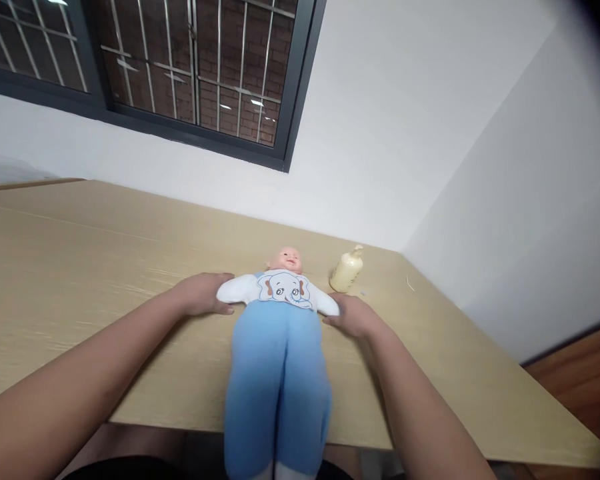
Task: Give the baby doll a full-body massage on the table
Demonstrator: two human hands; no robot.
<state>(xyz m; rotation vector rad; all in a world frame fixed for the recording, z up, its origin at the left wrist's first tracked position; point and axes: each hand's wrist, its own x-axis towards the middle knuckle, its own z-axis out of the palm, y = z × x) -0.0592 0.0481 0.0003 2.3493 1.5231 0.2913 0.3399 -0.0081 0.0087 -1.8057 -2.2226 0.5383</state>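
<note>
A baby doll (pixel 280 347) lies on its back, head toward the wall, in a white top with an elephant picture and light blue trousers. Its legs reach over the table's front edge. On the left, my left hand (pixel 207 293) is closed round the end of one white sleeve. My right hand (pixel 353 315) grips the end of the other sleeve, so both doll arms are spread sideways. Just beyond my right hand a cream-coloured baby bottle (pixel 347 270) stands upright. The doll's hands are hidden.
The pale wooden table (pixel 130 247) runs back to a white wall (pixel 380 100). A dark-framed window (pixel 195 73) with metal bars is above it at the left. A thin pale strip (pixel 410 283) lies right of the bottle. Brown wood (pixel 580 380) shows beyond the right edge.
</note>
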